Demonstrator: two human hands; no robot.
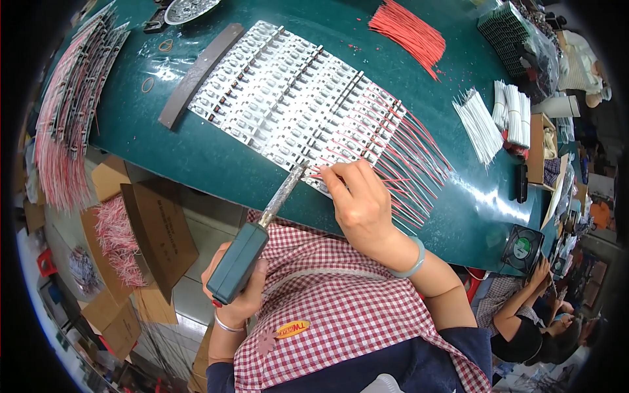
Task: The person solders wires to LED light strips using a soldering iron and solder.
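Observation:
My left hand (254, 291) is wrapped round the green body of a soldering gun (237, 263). Its metal barrel slants up and away, with the tip at the near edge of a white circuit board panel (262, 85). Just right of the tip, my right hand (362, 208) pinches a thin wire against the panel; a bit of red shows at the fingertips, the remainder is hidden. Rows of small parts cover the panel. From its right part, several red and white wires (419, 173) fan out over the green table (173, 160).
A dark curved bar (200, 75) lies along the panel's left end. Farther right are bundles of red wires (407, 36) and white wires (477, 124). Wired panels (75, 105) stack at far left, above a carton (160, 229). A small fan (523, 249) stands near another person (517, 314).

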